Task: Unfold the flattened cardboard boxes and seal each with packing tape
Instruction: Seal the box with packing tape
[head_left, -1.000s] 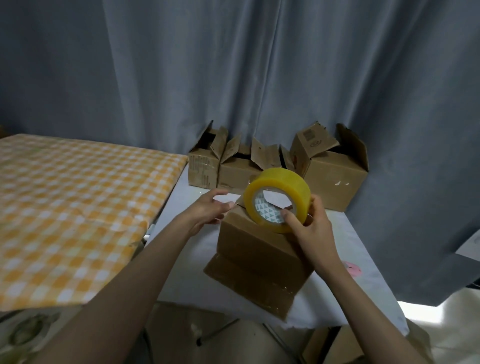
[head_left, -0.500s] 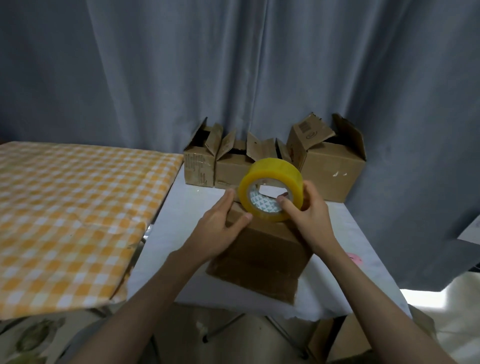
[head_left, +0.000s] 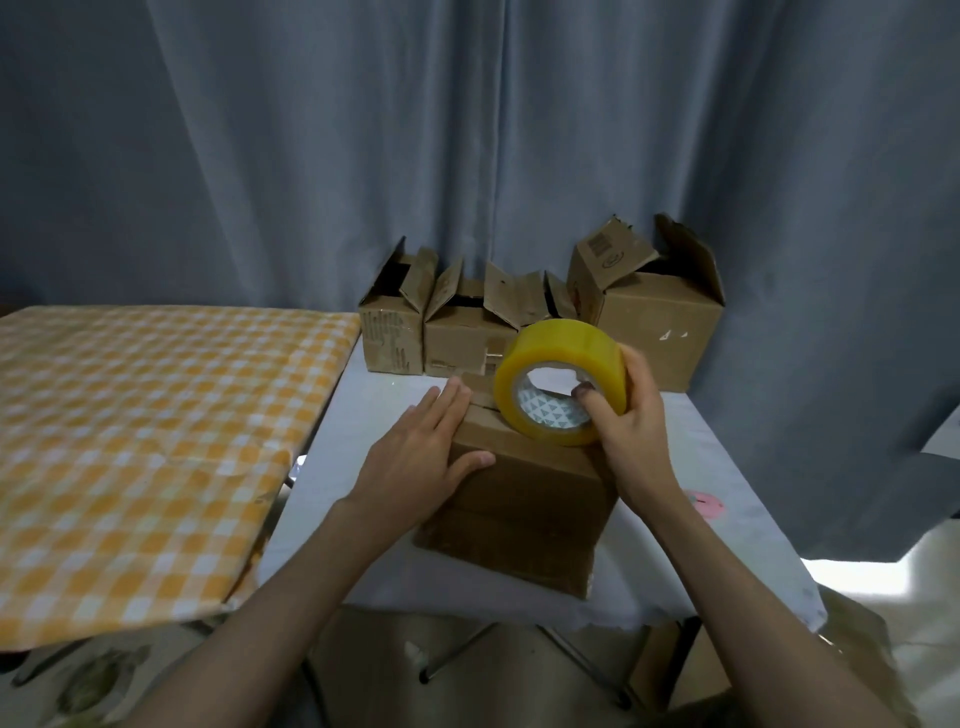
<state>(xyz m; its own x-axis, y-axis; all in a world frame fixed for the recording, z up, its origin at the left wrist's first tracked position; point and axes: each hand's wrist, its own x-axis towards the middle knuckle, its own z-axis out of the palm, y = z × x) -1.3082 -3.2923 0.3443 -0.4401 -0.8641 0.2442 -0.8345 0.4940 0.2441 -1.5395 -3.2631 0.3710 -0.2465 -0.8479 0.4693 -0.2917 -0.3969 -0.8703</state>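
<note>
A brown cardboard box (head_left: 524, 506) stands on the small white table (head_left: 358, 415) in front of me. My left hand (head_left: 423, 457) lies flat on its top left, fingers straight, thumb over the front edge. My right hand (head_left: 631, 426) grips a yellow roll of packing tape (head_left: 561, 364) held upright on the box's top right, thumb inside the core. Part of the box top is hidden by the roll and my hands.
Three open cardboard boxes (head_left: 649, 322) with raised flaps line the back of the table against a grey curtain (head_left: 467, 130). An orange checked cloth (head_left: 140, 441) covers a surface to the left. More cardboard (head_left: 691, 670) lies under the table at right.
My left hand slid from the box's far left corner onto its top and flattened there. The tape roll stayed in my right hand above the box. The camera view shifted slightly.
</note>
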